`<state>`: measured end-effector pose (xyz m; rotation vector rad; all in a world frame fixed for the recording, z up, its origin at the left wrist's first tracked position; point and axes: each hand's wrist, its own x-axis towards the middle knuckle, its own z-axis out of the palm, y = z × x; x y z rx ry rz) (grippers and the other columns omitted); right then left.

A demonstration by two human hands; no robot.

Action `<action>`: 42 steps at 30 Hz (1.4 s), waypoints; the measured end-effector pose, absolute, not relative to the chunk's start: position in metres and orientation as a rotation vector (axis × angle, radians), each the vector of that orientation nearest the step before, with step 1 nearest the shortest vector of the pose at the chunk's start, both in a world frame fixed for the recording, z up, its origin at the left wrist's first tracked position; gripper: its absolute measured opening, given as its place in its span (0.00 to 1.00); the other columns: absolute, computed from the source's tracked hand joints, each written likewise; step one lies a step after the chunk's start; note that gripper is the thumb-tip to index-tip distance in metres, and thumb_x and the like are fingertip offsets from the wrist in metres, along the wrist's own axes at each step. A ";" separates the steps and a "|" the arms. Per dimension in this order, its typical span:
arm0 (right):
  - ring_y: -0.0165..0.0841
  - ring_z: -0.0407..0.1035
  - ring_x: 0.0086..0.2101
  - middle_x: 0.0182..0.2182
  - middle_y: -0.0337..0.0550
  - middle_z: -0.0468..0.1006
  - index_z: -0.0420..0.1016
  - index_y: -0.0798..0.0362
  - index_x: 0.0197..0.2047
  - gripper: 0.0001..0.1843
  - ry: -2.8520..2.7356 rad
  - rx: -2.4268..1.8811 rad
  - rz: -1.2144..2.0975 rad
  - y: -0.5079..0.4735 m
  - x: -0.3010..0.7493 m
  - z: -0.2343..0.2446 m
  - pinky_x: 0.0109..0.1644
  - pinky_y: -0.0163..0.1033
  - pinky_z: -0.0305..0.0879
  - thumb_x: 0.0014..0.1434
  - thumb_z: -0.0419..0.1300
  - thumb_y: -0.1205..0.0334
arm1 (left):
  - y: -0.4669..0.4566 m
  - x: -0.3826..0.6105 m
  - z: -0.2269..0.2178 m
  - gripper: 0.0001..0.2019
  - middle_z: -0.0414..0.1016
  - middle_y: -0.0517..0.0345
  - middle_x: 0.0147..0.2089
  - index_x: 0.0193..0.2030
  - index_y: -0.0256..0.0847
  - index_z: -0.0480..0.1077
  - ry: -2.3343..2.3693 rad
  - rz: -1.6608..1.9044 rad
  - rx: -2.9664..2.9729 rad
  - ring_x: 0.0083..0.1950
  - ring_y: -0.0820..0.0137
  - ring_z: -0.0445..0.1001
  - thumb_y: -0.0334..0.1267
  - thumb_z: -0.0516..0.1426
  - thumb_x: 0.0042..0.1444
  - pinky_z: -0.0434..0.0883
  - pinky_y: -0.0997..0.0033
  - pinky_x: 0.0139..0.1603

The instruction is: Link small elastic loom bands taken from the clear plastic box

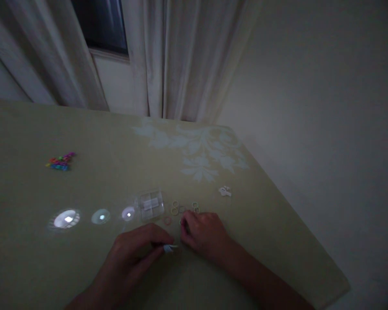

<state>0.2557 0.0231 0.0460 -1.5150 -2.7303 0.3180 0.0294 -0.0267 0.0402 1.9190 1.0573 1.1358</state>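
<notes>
My left hand [137,249] is closed in a pinch on a small pale blue and white piece [168,248], held just above the table; its exact kind is too small to make out. Just to the right, my right hand [203,230] reaches down to the table with its fingers curled together. At its fingertips the edge of a small ring shows, but whether the fingers grip it is hidden. Several small thin rings [174,211] in yellow, green, pink and grey lie beyond the fingertips. Left of them sits a clear plastic compartment box [151,206].
A pile of small bright multicoloured pieces [61,162] lies farther back on the left. Small white pieces [225,192] lie right of the rings. Round bright glare spots mark the table [116,172] on the left. Curtains [187,60] and a wall stand behind.
</notes>
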 end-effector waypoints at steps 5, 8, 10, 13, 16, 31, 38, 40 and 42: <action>0.28 0.63 0.23 0.23 0.33 0.70 0.75 0.53 0.41 0.05 -2.303 -1.379 0.959 0.023 0.260 0.059 0.29 0.33 0.53 0.61 0.61 0.65 | -0.026 0.030 0.041 0.16 0.84 0.66 0.41 0.48 0.53 0.78 1.025 1.157 1.950 0.41 0.75 0.83 0.27 0.56 0.65 0.77 0.82 0.42; 0.26 0.56 0.23 0.21 0.29 0.62 0.72 0.52 0.37 0.02 -1.953 -1.219 1.373 0.021 0.260 0.063 0.27 0.31 0.50 0.61 0.60 0.64 | -0.026 0.030 0.038 0.16 0.85 0.66 0.40 0.49 0.53 0.78 1.107 1.192 1.951 0.39 0.75 0.84 0.27 0.57 0.64 0.77 0.82 0.41; 0.25 0.54 0.23 0.22 0.29 0.61 0.71 0.53 0.36 0.04 -1.821 -1.152 1.496 0.018 0.257 0.063 0.26 0.31 0.50 0.62 0.61 0.62 | -0.026 0.030 0.035 0.17 0.86 0.66 0.42 0.51 0.55 0.78 1.165 1.210 1.941 0.41 0.73 0.84 0.28 0.58 0.63 0.78 0.81 0.43; 0.25 0.53 0.23 0.22 0.29 0.61 0.72 0.53 0.36 0.05 -1.740 -1.121 1.569 0.012 0.252 0.060 0.26 0.31 0.49 0.61 0.63 0.62 | -0.026 0.031 0.032 0.16 0.86 0.63 0.44 0.54 0.55 0.78 1.186 1.184 1.927 0.41 0.71 0.85 0.30 0.59 0.63 0.79 0.78 0.43; 0.25 0.52 0.23 0.21 0.28 0.60 0.74 0.54 0.38 0.06 -1.726 -1.099 1.658 0.008 0.249 0.059 0.26 0.32 0.48 0.60 0.65 0.60 | -0.028 0.032 0.036 0.10 0.85 0.61 0.40 0.50 0.51 0.79 1.155 1.131 1.910 0.37 0.70 0.83 0.34 0.60 0.64 0.78 0.77 0.40; 0.28 0.64 0.26 0.25 0.33 0.70 0.78 0.55 0.42 0.05 -2.135 -1.647 0.842 0.068 0.293 0.050 0.32 0.34 0.51 0.62 0.65 0.67 | -0.024 0.029 0.032 0.09 0.86 0.63 0.43 0.48 0.55 0.79 1.208 1.224 1.918 0.43 0.68 0.85 0.37 0.60 0.65 0.80 0.75 0.46; 0.28 0.64 0.25 0.24 0.35 0.72 0.74 0.54 0.37 0.02 -2.197 -1.692 0.743 0.065 0.290 0.051 0.31 0.35 0.50 0.60 0.62 0.69 | -0.024 0.027 0.034 0.07 0.87 0.62 0.41 0.45 0.53 0.80 1.239 1.218 1.858 0.41 0.67 0.86 0.40 0.61 0.65 0.80 0.75 0.42; 0.28 0.62 0.25 0.23 0.34 0.69 0.72 0.54 0.36 0.01 -2.044 -1.631 0.741 0.066 0.291 0.054 0.31 0.35 0.51 0.62 0.60 0.66 | -0.023 0.027 0.037 0.06 0.87 0.61 0.41 0.45 0.52 0.80 1.229 1.222 1.872 0.42 0.66 0.86 0.39 0.61 0.65 0.80 0.74 0.43; 0.28 0.60 0.25 0.23 0.32 0.66 0.69 0.53 0.36 0.05 -1.865 -1.497 0.853 0.062 0.289 0.057 0.30 0.34 0.52 0.64 0.58 0.62 | -0.024 0.028 0.038 0.07 0.86 0.61 0.41 0.44 0.52 0.80 1.210 1.217 1.881 0.42 0.67 0.85 0.37 0.60 0.65 0.80 0.74 0.43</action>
